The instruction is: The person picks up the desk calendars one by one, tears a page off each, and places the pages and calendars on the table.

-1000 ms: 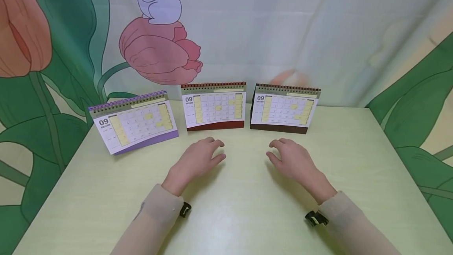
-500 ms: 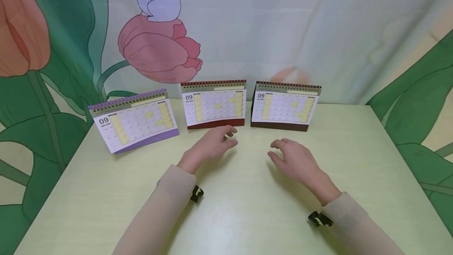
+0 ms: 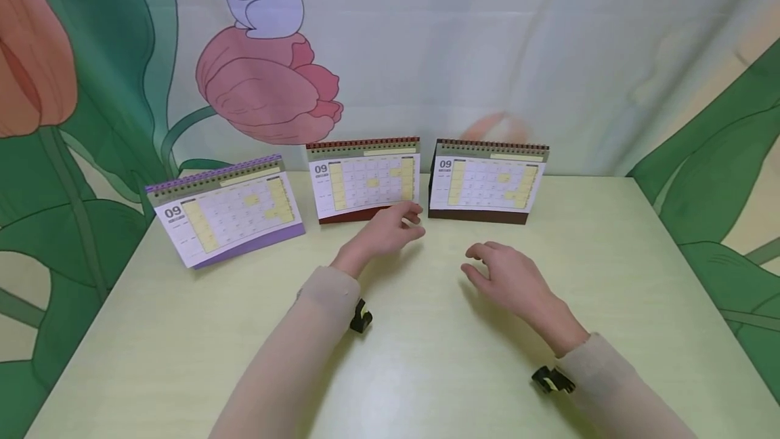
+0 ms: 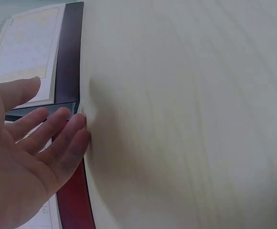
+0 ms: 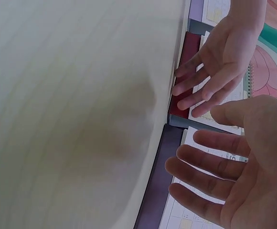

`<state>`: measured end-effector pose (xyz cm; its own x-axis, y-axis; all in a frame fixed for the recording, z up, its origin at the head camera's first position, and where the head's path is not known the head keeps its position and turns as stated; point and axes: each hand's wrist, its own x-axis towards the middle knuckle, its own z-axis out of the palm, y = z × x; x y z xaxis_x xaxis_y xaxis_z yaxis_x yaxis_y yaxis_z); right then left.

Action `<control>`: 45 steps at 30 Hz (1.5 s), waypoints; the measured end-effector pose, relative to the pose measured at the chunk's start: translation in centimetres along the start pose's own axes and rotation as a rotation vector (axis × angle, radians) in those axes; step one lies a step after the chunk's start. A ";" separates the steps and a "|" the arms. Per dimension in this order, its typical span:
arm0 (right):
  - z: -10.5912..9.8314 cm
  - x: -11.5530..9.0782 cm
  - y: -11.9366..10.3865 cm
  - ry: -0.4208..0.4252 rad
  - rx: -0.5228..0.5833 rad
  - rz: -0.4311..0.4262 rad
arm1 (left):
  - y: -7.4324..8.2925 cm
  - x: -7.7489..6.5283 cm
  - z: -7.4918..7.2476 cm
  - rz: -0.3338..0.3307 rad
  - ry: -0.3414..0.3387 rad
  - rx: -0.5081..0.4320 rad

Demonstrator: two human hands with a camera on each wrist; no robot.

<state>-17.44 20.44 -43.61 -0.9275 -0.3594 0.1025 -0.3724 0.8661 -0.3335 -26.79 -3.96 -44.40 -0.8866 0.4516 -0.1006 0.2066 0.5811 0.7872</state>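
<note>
Three desk calendars stand in a row at the back of the table, each showing a page marked 09. The purple-based calendar (image 3: 228, 212) is at the left and set at an angle, the red-based calendar (image 3: 359, 178) in the middle, the dark brown-based calendar (image 3: 484, 181) at the right. My left hand (image 3: 388, 230) hovers before the red calendar's lower right corner, fingers relaxed and holding nothing; it overlaps part of the red base in the head view. My right hand (image 3: 508, 276), also holding nothing, is held over the table in front of the brown calendar, fingers loosely bent.
The pale wooden table (image 3: 426, 358) spreads out under both arms. Behind it hangs a curtain (image 3: 457, 53) printed with tulips and a white animal, close behind the calendars. Small black devices are strapped at both wrists, such as the right wrist camera (image 3: 551, 379).
My left hand has moved right and forward, from between the purple and red calendars to the red calendar's right corner. My right hand has barely shifted, and the calendars stay put.
</note>
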 end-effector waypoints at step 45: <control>0.4 -0.8 1.0 -0.033 0.071 0.026 | 2.9 4.4 3.1 -0.026 0.131 0.046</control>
<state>-17.03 21.43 -44.39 -0.9349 -0.3494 0.0625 -0.3441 0.8487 -0.4017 -28.82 1.79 -44.40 -0.9377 0.3453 -0.0377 0.1991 0.6233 0.7562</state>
